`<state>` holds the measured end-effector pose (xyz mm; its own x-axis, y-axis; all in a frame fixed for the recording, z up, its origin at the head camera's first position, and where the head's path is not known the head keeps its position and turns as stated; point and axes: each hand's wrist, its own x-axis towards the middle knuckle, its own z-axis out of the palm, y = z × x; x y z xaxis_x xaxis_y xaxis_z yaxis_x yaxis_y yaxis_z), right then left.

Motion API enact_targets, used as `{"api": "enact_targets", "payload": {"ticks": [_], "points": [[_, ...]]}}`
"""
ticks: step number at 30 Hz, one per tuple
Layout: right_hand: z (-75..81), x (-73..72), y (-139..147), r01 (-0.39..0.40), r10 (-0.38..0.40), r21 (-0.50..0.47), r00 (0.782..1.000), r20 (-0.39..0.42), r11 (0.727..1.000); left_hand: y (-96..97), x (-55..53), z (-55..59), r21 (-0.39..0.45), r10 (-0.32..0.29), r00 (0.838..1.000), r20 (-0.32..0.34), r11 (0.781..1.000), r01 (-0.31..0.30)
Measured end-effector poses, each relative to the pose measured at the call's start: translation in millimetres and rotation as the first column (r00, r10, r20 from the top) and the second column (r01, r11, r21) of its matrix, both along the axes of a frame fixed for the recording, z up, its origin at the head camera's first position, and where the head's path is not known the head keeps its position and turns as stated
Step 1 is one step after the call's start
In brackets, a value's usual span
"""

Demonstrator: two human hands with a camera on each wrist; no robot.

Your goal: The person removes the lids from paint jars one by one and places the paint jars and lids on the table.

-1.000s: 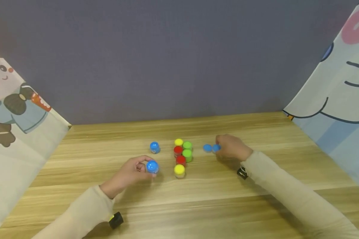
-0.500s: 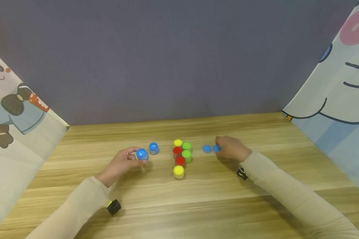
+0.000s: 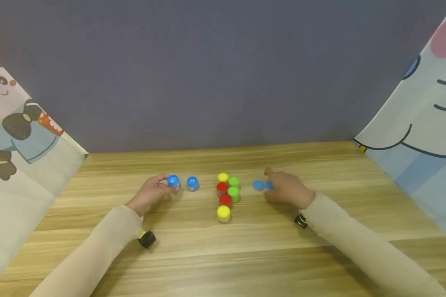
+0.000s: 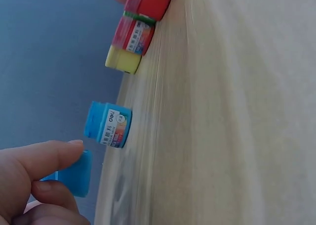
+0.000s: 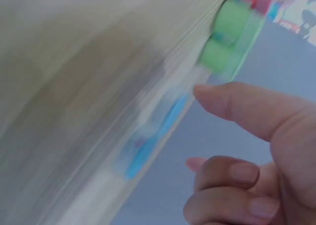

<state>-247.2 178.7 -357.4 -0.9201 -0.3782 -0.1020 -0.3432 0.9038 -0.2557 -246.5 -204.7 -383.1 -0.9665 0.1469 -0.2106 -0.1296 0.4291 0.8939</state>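
My left hand (image 3: 152, 194) pinches a small blue paint jar (image 3: 173, 181) between thumb and fingers. Just right of it another blue jar (image 3: 192, 184) stands upright, its label visible in the left wrist view (image 4: 112, 124). The held blue jar (image 4: 76, 175) looks slightly raised there. My right hand (image 3: 288, 189) is beside two flat-lidded blue jars; the left one (image 3: 258, 185) shows whole, the other (image 3: 269, 185) is partly hidden by the fingers. In the right wrist view, the thumb (image 5: 237, 101) is spread away from the fingers, clear of the blurred jars.
Mid-table, a cluster of jars stands close together: yellow (image 3: 223, 214), red (image 3: 225, 201) and green (image 3: 233, 194) ones. A dark panel (image 3: 223, 74) rises behind the wooden table (image 3: 223, 255). Printed cloths hang at the left (image 3: 44, 173) and right (image 3: 423, 128).
My left hand has carried its blue jar left and away from me, beside the standing blue one. The fingers of my right hand have spread from the blue jar they held.
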Motion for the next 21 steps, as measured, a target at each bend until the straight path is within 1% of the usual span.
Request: {"api": "enact_targets", "payload": {"ticks": [3, 4, 6, 9, 11, 12, 15, 17, 21], "points": [[2.7, 12.6, -12.8, -0.021, 0.021, -0.006, 0.999, -0.032, 1.000, 1.7, -4.8, -2.6, -0.012, -0.001, 1.000, 0.002, 1.000, 0.001], [3.5, 17.2, -17.4, -0.040, 0.040, 0.000, 0.998, -0.050, 0.999, 2.2, -6.1, -3.8, -0.017, 0.001, 1.000, 0.005, 1.000, -0.001], [4.8, 25.8, -27.0, -0.083, 0.083, 0.002, 0.995, -0.059, 0.997, 3.0, -8.0, -5.9, -0.028, 0.008, 1.000, 0.008, 1.000, -0.008], [7.4, 36.7, -42.0, -0.168, 0.167, -0.020, 0.985, -0.037, 0.986, 4.0, -9.3, -7.9, -0.039, 0.019, 1.000, 0.013, 0.999, -0.018], [8.3, 42.0, -51.2, -0.235, 0.234, -0.061, 0.972, -0.014, 0.970, 4.6, -9.8, -8.8, -0.038, 0.019, 1.000, 0.016, 0.999, -0.018], [8.4, 44.2, -55.1, -0.268, 0.268, -0.073, 0.963, -0.015, 0.961, 5.0, -10.1, -9.3, -0.038, 0.017, 1.000, 0.017, 0.999, -0.017], [7.8, 48.6, -64.7, -0.345, 0.348, -0.123, 0.938, -0.001, 0.930, 5.6, -11.2, -10.9, -0.038, 0.010, 1.000, 0.029, 0.999, -0.009], [6.6, 49.4, -69.7, -0.382, 0.383, -0.129, 0.924, -0.024, 0.915, 6.3, -11.7, -11.6, -0.041, 0.006, 0.999, 0.037, 0.999, -0.005], [6.6, 48.4, -77.3, -0.429, 0.425, -0.123, 0.903, -0.057, 0.895, 7.5, -11.6, -11.9, -0.053, 0.001, 0.999, 0.040, 0.999, 0.001]]}}
